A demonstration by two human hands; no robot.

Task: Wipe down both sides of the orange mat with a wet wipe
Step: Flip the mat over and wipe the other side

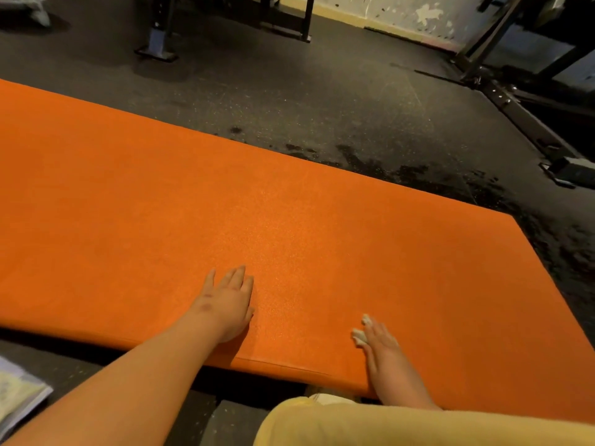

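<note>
Across the near left corner of the dark floor (289,91) lies a pale booklet (16,394), set aside, off the work. Beside it the orange mat (289,220) stretches flat from the far left to the near right, one broad face up; the underside is hidden, so I judge that side is yet to be reached.

Close to the mat's near edge, the left hand (230,304) rests palm down with fingers straight and grasping nothing. It most likely pins the mat so it does not slide under the rubbing.

Further right, the right hand (383,349) also lies flat with fingers extended, and it presses the wet wipe (360,337) onto the mat. Only white scraps of the wipe peek out past the fingers. A flat palm spreads pressure across the cloth.

Below the hands, a knee in yellow cloth (354,423) shows the person crouches at the near edge.

Beyond the mat's far right edge, dark damp patches (418,175) mark the floor.
</note>
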